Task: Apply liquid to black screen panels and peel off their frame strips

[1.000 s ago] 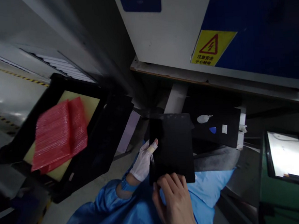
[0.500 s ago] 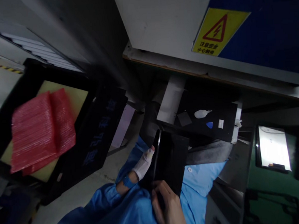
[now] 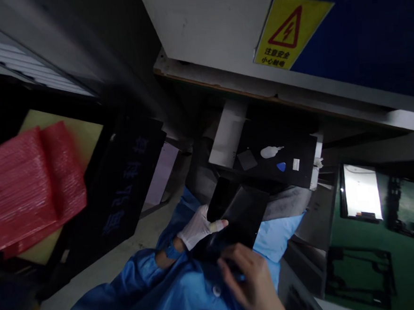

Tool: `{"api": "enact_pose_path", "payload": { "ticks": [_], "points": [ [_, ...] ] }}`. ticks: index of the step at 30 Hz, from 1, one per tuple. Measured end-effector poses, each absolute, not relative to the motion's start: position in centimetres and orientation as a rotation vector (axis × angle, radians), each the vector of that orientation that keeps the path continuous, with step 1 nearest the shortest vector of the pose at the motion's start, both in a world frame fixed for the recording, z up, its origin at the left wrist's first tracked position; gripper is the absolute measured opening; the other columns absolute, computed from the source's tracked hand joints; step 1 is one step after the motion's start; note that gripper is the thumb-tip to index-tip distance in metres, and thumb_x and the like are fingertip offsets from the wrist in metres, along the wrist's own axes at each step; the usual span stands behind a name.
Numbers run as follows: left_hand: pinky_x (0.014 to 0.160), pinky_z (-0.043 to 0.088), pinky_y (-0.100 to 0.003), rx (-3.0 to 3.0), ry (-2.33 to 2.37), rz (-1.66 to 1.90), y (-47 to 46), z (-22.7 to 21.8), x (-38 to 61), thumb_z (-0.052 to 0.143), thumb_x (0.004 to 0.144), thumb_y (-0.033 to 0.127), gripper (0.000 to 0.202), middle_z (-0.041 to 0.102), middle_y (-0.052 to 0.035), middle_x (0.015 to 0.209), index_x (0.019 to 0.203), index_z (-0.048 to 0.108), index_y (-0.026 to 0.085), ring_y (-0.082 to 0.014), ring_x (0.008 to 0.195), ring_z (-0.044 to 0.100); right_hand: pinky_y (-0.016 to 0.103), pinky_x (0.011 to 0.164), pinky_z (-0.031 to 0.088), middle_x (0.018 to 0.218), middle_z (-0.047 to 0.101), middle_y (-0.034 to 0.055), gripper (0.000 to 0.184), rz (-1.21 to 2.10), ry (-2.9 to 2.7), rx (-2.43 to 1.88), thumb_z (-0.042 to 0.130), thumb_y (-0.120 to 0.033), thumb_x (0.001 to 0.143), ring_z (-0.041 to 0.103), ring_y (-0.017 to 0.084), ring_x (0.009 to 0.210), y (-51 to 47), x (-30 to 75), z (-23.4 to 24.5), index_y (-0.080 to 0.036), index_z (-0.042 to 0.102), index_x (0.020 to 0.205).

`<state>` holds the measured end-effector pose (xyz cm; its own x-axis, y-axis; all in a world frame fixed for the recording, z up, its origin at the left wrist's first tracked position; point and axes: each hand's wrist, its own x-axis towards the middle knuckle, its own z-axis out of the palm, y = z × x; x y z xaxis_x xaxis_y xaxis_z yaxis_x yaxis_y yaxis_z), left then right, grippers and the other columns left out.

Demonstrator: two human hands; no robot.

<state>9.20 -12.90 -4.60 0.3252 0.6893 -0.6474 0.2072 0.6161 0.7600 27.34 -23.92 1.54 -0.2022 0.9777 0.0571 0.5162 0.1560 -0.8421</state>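
Note:
My left hand (image 3: 198, 229), in a white glove with bare fingertips, grips a thin dark flat panel (image 3: 220, 199), its thumb lying across the dark face. Next to and partly under it, a black board (image 3: 251, 211) rests over my lap; the border between the two is hard to make out in the dim light. Bare and slightly blurred, my right hand (image 3: 249, 275) is at the near end of the panel. Its thumb and forefinger come together in a pinch, and what lies between them cannot be made out.
Ahead, a black tray (image 3: 273, 136) carries a white bottle (image 3: 271, 151), a blue pick (image 3: 281, 167), a small white piece (image 3: 296, 164) and a dark square (image 3: 247, 160). Left, a black crate (image 3: 134, 179) holds red bubble bags (image 3: 21, 187). Right, a green mat (image 3: 358, 239) bears a lit screen (image 3: 363, 193).
The panel has tipped from nearly edge-on to flatter, and my left thumb now lies over its face. My right hand has shifted right and lifted a little. The view has turned slightly.

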Motion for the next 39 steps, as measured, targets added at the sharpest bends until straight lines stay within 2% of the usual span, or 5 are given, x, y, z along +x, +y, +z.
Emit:
{"api": "enact_pose_path", "payload": {
  "ticks": [6,11,21,27,39],
  "points": [
    [0.114,0.061,-0.046,0.955,1.116,0.32,-12.0,-3.6,9.9,0.088,0.065,0.062,0.054,0.086,-0.0144,0.114,0.097,0.087,0.019,-0.0394,0.118,0.077,0.038,0.093,0.066,0.127,0.082,0.0101,0.03,0.186,-1.803,-1.674,0.073,-0.02,0.113,0.08,0.024,0.11,-18.8,34.9,1.8,-0.027,0.075,0.143],
    [0.103,0.064,-0.043,0.982,1.042,0.237,-12.2,-4.0,10.4,0.094,0.062,0.063,0.05,0.084,-0.0104,0.095,0.084,0.082,0.02,-0.0368,0.104,0.078,0.048,0.106,0.062,0.145,0.079,0.0118,0.025,0.243,-1.912,-1.607,0.069,-0.025,0.117,0.075,0.028,0.128,-16.2,36.1,1.1,-0.03,0.079,0.14],
    [0.099,0.064,-0.041,1.006,1.1,0.251,-11.9,-6.7,9.2,0.102,0.039,0.087,0.081,0.071,-0.0083,0.079,0.074,0.068,0.022,-0.0327,0.092,0.071,0.038,0.095,0.055,0.097,0.085,-0.0005,0.014,-0.003,-1.994,-1.619,0.068,-0.014,0.117,0.074,0.016,0.087,-19.2,33.9,1.3,-0.026,0.074,0.114],
    [0.108,0.063,-0.04,0.973,1.105,0.235,-12.2,-6.0,11.1,0.1,0.062,0.076,0.068,0.08,-0.0101,0.098,0.089,0.077,0.018,-0.034,0.111,0.075,0.039,0.099,0.055,0.095,0.082,0.0032,0.031,0.051,-2.136,-1.671,0.049,-0.013,0.122,0.071,0.02,0.092,-21.6,29.6,0.4,-0.023,0.078,0.117],
    [0.106,0.065,-0.043,0.913,1.207,0.181,-12.7,-5.2,11.4,0.086,0.067,0.065,0.052,0.084,-0.0121,0.1,0.088,0.075,0.019,-0.0297,0.1,0.075,0.041,0.092,0.056,0.089,0.079,0.0003,0.023,0.29,-1.981,-1.737,0.057,-0.011,0.118,0.072,0.021,0.084,-22.7,27.3,-1.9,-0.024,0.074,0.127]
  ]
}}
